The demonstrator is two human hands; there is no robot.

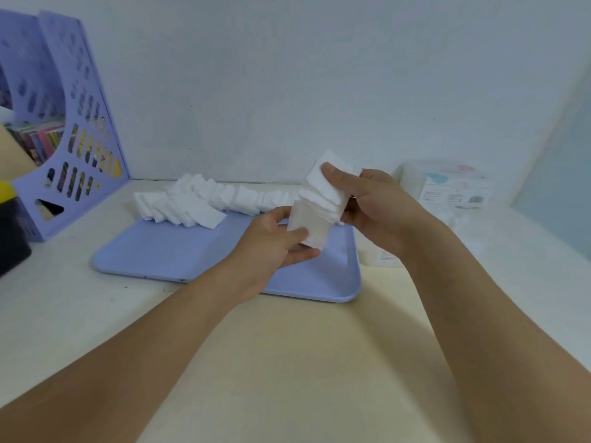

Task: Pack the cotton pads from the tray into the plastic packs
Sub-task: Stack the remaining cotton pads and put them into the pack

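Observation:
A lilac tray (166,251) lies on the table with a long row of white square cotton pads (204,201) toppled along its far edge. Above the tray's right part, my right hand (377,206) grips a stack of cotton pads (326,187), thumb on the top pad. My left hand (271,244) pinches a clear plastic pack (308,227) from below; the lower end of the stack sits inside the pack.
A lilac file rack (64,132) with books stands at the left, with a black and yellow object (9,225) in front of it. Packed cotton pad packs (454,187) lie at the right by the wall. Another flat pack (383,254) lies right of the tray.

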